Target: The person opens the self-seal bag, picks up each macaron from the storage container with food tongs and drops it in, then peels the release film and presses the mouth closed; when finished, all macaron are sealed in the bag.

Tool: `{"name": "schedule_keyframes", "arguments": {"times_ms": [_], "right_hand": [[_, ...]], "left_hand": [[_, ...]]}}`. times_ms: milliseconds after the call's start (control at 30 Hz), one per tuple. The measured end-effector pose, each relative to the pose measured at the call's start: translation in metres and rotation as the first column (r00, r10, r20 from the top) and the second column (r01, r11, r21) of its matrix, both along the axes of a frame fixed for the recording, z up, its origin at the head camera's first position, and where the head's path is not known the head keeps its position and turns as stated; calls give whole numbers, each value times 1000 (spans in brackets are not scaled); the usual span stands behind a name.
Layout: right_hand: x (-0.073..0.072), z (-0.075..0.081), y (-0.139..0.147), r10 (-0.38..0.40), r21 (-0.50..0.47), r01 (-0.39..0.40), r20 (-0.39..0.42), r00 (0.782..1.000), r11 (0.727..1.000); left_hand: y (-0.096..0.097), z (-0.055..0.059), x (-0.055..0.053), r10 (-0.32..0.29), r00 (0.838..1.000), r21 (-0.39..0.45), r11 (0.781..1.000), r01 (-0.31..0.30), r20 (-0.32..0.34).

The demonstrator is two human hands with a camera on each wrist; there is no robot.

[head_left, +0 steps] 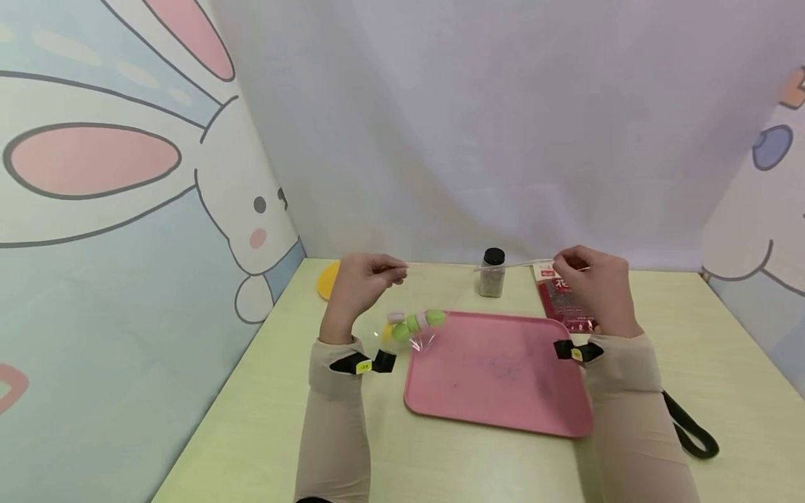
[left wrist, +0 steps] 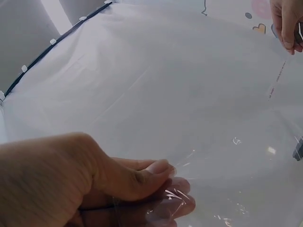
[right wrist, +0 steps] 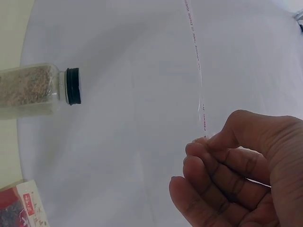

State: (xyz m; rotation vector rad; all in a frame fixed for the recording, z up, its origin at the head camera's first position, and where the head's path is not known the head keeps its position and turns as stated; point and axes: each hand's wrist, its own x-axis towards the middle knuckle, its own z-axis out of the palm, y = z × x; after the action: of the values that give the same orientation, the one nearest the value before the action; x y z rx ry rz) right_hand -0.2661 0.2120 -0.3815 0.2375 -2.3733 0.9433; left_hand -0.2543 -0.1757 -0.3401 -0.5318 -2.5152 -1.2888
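Note:
My left hand (head_left: 367,290) pinches clear plastic film (left wrist: 173,203) between thumb and fingers, above the table's back left. My right hand (head_left: 594,286), at about the same height on the right, pinches the end of a thin clear strip (right wrist: 202,111) printed with small red letters. In the head view, the thin strip (head_left: 518,265) stretches from the right hand towards the left; where it meets the film is hard to see. Below the left hand are green, pale and yellow rounded pieces (head_left: 418,321) with shiny clear wrap at the tray's corner. Whether they hang inside the film, I cannot tell.
A pink tray (head_left: 497,377) lies on the pale table (head_left: 251,433). Behind it stands a black-capped jar (head_left: 492,276), beside a red packet (head_left: 556,297) partly hidden by the right hand. A yellow round thing (head_left: 327,279) and a black strap (head_left: 694,436) lie at the sides.

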Motion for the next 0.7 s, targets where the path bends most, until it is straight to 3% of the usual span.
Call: {"name": "schedule_keyframes", "arguments": {"times_ms": [200, 500, 700], "right_hand": [[-4, -7, 7, -21, 11, 20, 64, 998, 1000], [-7, -14, 13, -22, 19, 20, 104, 994, 1000], [-15, -26, 17, -4, 26, 0, 157, 988, 1000]], "left_hand": [[-4, -2, -2, 34, 999, 1, 999, -34, -21], [-7, -2, -1, 37, 999, 7, 999, -37, -12], [-9, -1, -1, 59, 998, -8, 998, -59, -15]]}}
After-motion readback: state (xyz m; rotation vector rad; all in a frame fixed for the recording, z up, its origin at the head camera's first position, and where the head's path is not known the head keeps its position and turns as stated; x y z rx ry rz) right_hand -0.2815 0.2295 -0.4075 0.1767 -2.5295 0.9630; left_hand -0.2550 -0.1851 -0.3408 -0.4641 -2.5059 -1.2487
